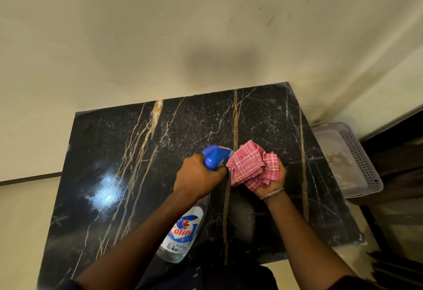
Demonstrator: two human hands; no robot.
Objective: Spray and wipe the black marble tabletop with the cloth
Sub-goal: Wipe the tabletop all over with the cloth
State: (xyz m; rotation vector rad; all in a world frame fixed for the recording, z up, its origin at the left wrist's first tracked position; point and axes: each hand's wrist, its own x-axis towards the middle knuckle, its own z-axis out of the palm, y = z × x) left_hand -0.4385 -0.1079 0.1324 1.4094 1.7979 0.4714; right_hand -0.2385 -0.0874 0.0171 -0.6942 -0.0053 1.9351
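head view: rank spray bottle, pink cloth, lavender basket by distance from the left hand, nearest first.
1. Spray bottle: gripped at its neck by the left hand.
2. Pink cloth: just to the right, bunched in the right hand.
3. Lavender basket: far right, beyond the tabletop edge.

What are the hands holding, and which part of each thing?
The left hand has its grip on the neck of the spray bottle, under its blue trigger head. The right hand holds the bunched pink cloth in its palm.
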